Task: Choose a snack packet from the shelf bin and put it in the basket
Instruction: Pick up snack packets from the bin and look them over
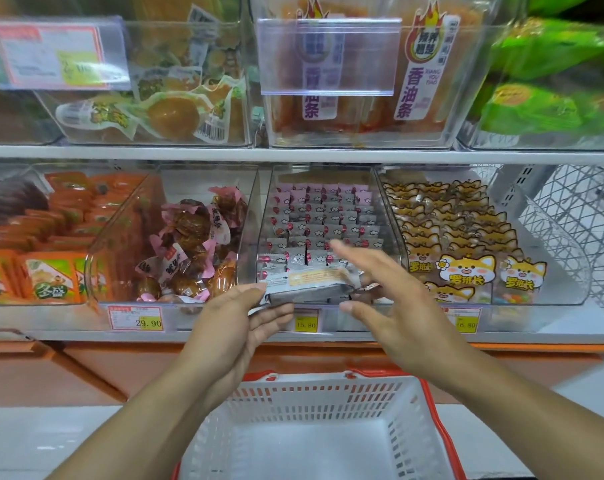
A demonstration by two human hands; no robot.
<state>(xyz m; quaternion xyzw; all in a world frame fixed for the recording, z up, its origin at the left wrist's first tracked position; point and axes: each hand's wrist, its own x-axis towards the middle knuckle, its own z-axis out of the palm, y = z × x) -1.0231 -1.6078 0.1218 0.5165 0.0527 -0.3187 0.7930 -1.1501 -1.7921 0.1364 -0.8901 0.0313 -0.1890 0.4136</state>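
The left hand (238, 317) holds a silver snack packet (309, 284) by its left end, thumb over the top edge and fingers curled under it, so the packet lies roughly level across the front lip of the middle clear shelf bin (323, 237). The right hand (383, 289) is spread with its fingers straight and holds nothing; it hovers just beside the packet's right end, though whether its fingers touch the wrapper I cannot tell, since they are blurred. Judging from this, the choosing is done and the step in hand is the lift-out: the packet is out of the rows of like packets behind it but not yet on its way down. The next move calls for drawing the packet back clear of the bin's front wall and lowering it into the white basket (314, 396) with orange trim, which sits directly below the hands and appears to hold nothing so far.
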